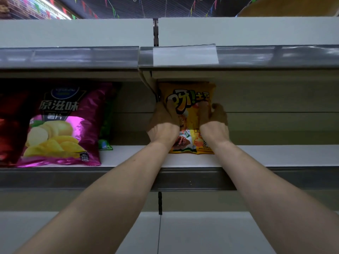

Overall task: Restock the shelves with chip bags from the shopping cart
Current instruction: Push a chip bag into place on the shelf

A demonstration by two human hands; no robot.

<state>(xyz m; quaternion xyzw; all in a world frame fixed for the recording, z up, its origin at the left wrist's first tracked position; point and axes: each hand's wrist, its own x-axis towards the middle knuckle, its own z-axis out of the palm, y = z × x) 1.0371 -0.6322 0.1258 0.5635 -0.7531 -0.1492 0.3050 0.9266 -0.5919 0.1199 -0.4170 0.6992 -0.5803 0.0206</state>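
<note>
A yellow chip bag (pixel 187 99) stands upright on the middle shelf (pixel 275 154), just right of the shelf joint. My left hand (pixel 163 123) grips its left edge and my right hand (pixel 213 121) grips its right edge, fingers curled over the front of the bag. Both forearms reach in from below. The bag's lower middle is partly hidden by my wrists. The shopping cart is not in view.
A magenta chip bag (pixel 62 125) stands at the left of the same shelf, with a dark red bag (pixel 9 129) beside it and a green bag (pixel 105 142) behind. The upper shelf's price rail (pixel 185 55) overhangs the bags. A lower shelf (pixel 201 233) lies beneath my arms.
</note>
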